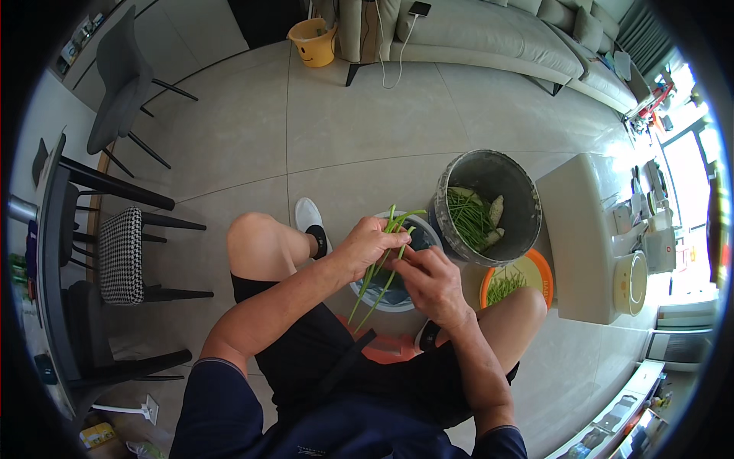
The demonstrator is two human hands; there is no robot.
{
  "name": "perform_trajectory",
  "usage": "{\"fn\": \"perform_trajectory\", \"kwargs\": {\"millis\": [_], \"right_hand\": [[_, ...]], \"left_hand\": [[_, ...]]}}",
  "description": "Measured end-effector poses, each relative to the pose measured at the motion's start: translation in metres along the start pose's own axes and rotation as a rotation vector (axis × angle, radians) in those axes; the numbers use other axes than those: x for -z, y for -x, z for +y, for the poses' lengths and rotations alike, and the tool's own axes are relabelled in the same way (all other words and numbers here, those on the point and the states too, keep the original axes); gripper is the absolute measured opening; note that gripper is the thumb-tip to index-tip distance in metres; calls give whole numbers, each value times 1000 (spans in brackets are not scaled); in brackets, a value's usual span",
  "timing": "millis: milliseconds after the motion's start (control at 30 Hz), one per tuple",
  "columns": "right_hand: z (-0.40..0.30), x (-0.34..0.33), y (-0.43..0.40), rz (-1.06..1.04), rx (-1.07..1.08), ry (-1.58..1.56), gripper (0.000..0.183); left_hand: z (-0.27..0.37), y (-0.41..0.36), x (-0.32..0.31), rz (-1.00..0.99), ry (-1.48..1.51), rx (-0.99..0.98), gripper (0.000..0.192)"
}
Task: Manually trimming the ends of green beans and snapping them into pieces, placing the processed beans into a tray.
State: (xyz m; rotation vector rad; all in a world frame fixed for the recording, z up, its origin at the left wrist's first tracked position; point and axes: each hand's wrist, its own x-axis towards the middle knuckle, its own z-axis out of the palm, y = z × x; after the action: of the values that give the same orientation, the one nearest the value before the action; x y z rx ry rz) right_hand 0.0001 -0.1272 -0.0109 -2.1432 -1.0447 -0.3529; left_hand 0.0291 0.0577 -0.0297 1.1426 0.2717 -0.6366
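My left hand [367,244] holds a few long green vegetable stalks [367,287] between thumb and fingers. Their tips poke out above the hand and their lower ends hang down towards my lap. Close against it, my right hand [433,281] pinches one of the stalks with thumb and fingertips; the exact contact is partly hidden. Beneath both hands, on the floor, is a round pale-rimmed basin [395,307] with a dark interior. A grey bucket [519,189] to the right holds a bundle of green stalks [467,221] and several pale, bumpy pieces.
An orange-rimmed basin [547,275] with short green pieces [504,287] stands by my right knee. Right of it is a pale cabinet block [579,241]. Chairs [120,255] and a table line the left. A yellow bucket [312,43] and sofa [487,34] stand ahead.
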Motion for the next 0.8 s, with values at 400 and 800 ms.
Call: {"fn": "perform_trajectory", "kwargs": {"millis": [400, 800], "right_hand": [[22, 14, 17, -85, -98, 65, 28], [14, 4, 27, 193, -946, -1084, 6]], "left_hand": [[17, 11, -4, -200, -256, 194, 15], [-1, 6, -10, -248, -93, 170, 15]]}}
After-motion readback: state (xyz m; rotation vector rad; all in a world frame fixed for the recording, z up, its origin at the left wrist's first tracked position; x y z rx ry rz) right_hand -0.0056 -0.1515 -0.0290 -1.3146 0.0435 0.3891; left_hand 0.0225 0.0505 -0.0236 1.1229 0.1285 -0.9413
